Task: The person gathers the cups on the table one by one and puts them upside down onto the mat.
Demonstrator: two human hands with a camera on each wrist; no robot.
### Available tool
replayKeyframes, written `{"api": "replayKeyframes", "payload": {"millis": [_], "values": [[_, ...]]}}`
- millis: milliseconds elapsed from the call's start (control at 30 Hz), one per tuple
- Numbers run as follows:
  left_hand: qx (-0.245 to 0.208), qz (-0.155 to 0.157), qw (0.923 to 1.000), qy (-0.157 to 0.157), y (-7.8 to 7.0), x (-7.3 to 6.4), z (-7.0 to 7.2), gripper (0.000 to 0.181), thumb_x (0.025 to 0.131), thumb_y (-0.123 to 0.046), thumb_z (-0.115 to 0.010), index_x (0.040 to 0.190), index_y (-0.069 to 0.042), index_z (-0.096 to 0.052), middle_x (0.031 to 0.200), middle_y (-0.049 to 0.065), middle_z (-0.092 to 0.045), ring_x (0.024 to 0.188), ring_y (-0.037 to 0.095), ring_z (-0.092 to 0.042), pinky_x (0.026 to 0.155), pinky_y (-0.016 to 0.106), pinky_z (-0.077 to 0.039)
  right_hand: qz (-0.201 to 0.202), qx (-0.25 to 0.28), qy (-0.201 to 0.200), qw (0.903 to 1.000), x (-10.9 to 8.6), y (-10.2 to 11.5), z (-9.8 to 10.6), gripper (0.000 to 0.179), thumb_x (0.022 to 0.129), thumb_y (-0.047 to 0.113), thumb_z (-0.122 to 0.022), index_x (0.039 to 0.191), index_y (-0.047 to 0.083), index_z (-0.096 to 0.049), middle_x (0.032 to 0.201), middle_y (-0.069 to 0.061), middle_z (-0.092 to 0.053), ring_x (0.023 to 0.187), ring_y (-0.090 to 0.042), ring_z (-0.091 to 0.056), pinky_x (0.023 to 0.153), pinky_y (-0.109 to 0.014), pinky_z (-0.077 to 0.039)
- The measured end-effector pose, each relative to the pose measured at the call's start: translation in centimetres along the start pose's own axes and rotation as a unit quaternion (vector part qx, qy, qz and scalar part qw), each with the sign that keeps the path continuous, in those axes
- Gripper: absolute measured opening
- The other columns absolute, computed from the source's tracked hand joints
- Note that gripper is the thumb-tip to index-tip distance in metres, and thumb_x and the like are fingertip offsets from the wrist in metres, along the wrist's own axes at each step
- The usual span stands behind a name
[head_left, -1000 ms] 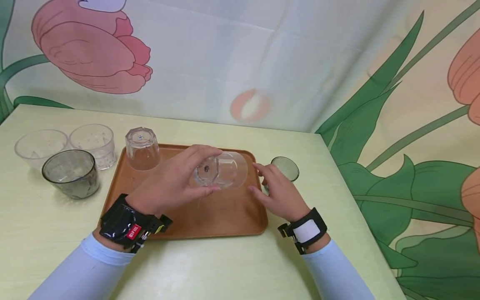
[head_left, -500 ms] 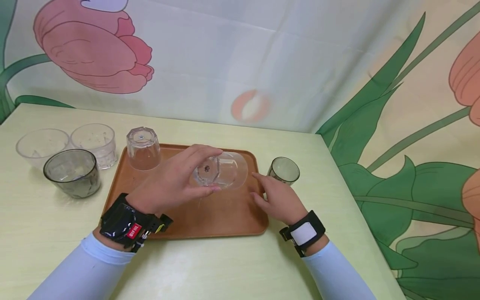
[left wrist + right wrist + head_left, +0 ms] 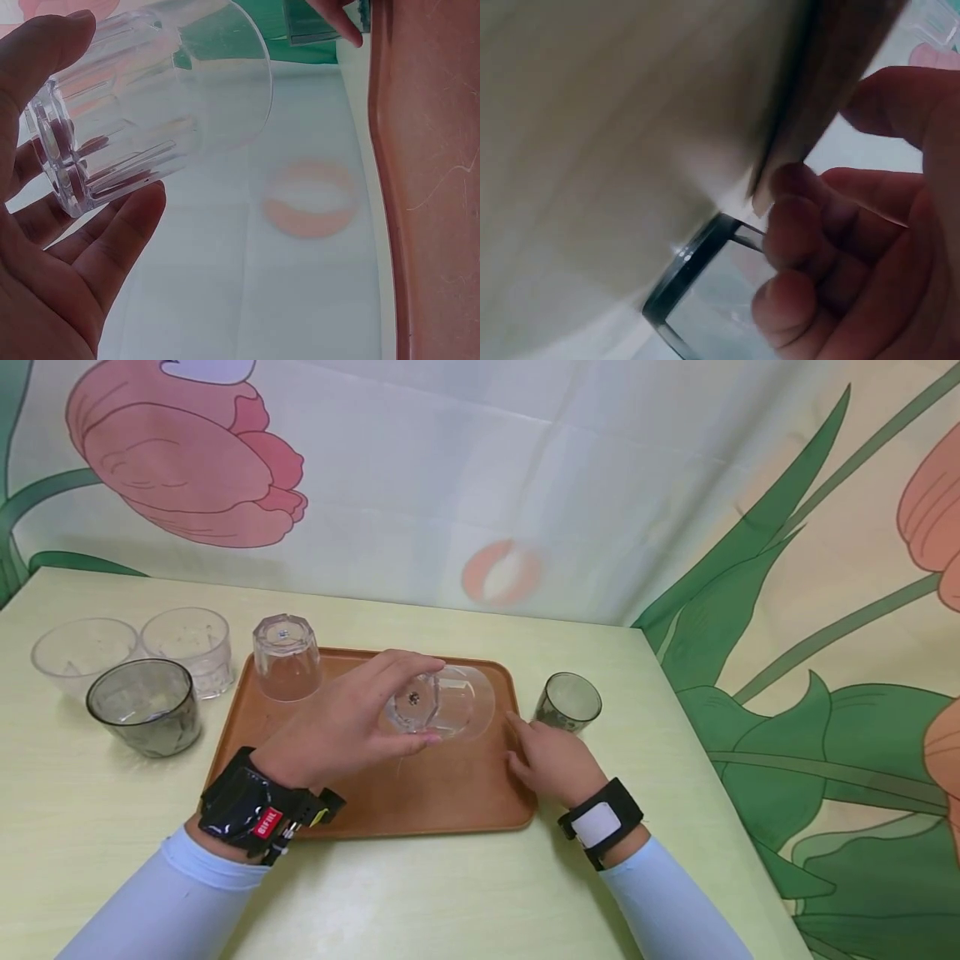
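Note:
My left hand (image 3: 352, 718) holds a clear plastic tumbler (image 3: 457, 702) above the brown tray (image 3: 420, 793). Its faceted base faces the palm, and the open end points right. In the left wrist view the thumb and fingertips pinch the faceted lower part of the tumbler (image 3: 120, 142). At the tray's right rim, my right hand (image 3: 555, 760) has its fingers curled at the edge, with the thumb on the inner side. The right wrist view puts those fingertips (image 3: 791, 225) against the end of the tray rim (image 3: 817, 97). Just beyond them stands a smoky green glass (image 3: 568, 702).
Upside down at the tray's back left corner stands another clear tumbler (image 3: 287, 660). Left of the tray are a clear bowl-like cup (image 3: 82, 647), a clear glass (image 3: 191, 647) and a smoky dark cup (image 3: 146, 710). A flower-printed curtain (image 3: 420, 485) hangs behind the table.
My right hand has moved down off the smoky green glass to the tray's right rim, leaving that glass more in view. The left hand and its tumbler stay put.

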State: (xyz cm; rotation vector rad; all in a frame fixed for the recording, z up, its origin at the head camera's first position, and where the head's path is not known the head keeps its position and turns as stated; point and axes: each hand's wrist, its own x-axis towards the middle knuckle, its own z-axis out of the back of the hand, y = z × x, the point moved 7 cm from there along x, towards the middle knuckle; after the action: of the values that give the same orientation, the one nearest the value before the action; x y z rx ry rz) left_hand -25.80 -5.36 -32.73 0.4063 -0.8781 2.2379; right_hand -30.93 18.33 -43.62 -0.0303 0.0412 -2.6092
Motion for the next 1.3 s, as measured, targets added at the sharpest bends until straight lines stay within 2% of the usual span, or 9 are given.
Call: {"api": "replayKeyframes", "payload": {"millis": [167, 367, 567, 667, 900, 1167, 1300], "values": [[-0.001, 0.004, 1.0000, 0.005, 0.1, 0.0, -0.1, 0.074, 0.082, -0.038, -0.082, 0.144, -0.016, -0.048, 0.132, 0.000, -0.057, 0.109, 0.013, -0.060, 0.091, 0.034, -0.057, 0.008, -0.018, 0.013, 0.9997, 0.2, -0.4, -0.9, 0.040, 0.095, 0.023, -0.057, 0.133, 0.009, -0.054, 0.073, 0.001, -0.054, 0.060, -0.010, -0.052, 0.051, -0.030, -0.045], [0.008, 0.004, 0.9999, 0.005, 0.1, 0.0, -0.1, 0.074, 0.082, -0.040, -0.082, 0.144, -0.017, -0.048, 0.132, 0.000, -0.057, 0.109, 0.012, -0.061, 0.090, 0.034, -0.057, 0.018, -0.026, 0.021, 0.9993, 0.6, -0.2, -0.9, 0.021, 0.097, 0.016, -0.051, 0.114, 0.009, -0.062, 0.069, 0.001, -0.054, 0.061, -0.014, -0.056, 0.053, -0.034, -0.049], [0.006, 0.003, 0.9999, 0.008, 0.1, 0.0, -0.1, 0.075, 0.082, -0.041, -0.082, 0.144, -0.016, -0.048, 0.132, -0.001, -0.058, 0.109, 0.012, -0.060, 0.091, 0.034, -0.056, 0.037, -0.061, 0.024, 0.9971, 0.7, 0.2, -1.6, 0.038, 0.096, 0.012, -0.053, 0.131, 0.000, -0.062, 0.068, -0.003, -0.059, 0.053, -0.016, -0.055, 0.046, -0.036, -0.049], [0.003, 0.004, 0.9999, 0.011, 0.2, 0.0, -0.2, 0.075, 0.083, -0.042, -0.081, 0.145, -0.016, -0.048, 0.132, 0.000, -0.057, 0.110, 0.012, -0.060, 0.092, 0.034, -0.056, 0.051, -0.085, 0.023, 0.9948, 0.6, 0.4, -1.9, 0.042, 0.096, 0.012, -0.054, 0.135, -0.003, -0.059, 0.070, -0.005, -0.059, 0.051, -0.016, -0.052, 0.043, -0.034, -0.046], [-0.001, 0.005, 0.9999, 0.009, 0.2, 0.0, -0.1, 0.075, 0.083, -0.040, -0.082, 0.145, -0.016, -0.048, 0.134, 0.000, -0.057, 0.112, 0.012, -0.059, 0.093, 0.035, -0.056, 0.065, -0.142, 0.041, 0.9869, 0.2, 0.8, -2.5, 0.043, 0.101, 0.014, -0.052, 0.140, -0.006, -0.053, 0.084, -0.012, -0.063, 0.056, -0.022, -0.058, 0.047, -0.037, -0.052], [-0.006, -0.007, 1.0000, -0.002, 0.1, 0.1, 0.1, 0.073, 0.081, -0.037, -0.083, 0.142, -0.012, -0.050, 0.130, 0.002, -0.058, 0.108, 0.014, -0.060, 0.091, 0.034, -0.056, 0.066, -0.133, 0.029, 0.9885, -0.2, 1.5, -1.7, 0.042, 0.101, 0.010, -0.052, 0.138, -0.009, -0.053, 0.083, -0.013, -0.063, 0.058, -0.026, -0.061, 0.049, -0.040, -0.054], [0.002, -0.008, 0.9999, -0.013, 0.4, 0.1, 0.6, 0.074, 0.080, -0.037, -0.084, 0.141, -0.010, -0.051, 0.129, 0.004, -0.059, 0.107, 0.016, -0.061, 0.091, 0.034, -0.056, 0.066, -0.147, 0.024, 0.9867, -0.1, 1.4, -1.8, 0.042, 0.101, 0.011, -0.051, 0.139, -0.007, -0.053, 0.085, -0.012, -0.064, 0.060, -0.025, -0.062, 0.050, -0.039, -0.054]]}}
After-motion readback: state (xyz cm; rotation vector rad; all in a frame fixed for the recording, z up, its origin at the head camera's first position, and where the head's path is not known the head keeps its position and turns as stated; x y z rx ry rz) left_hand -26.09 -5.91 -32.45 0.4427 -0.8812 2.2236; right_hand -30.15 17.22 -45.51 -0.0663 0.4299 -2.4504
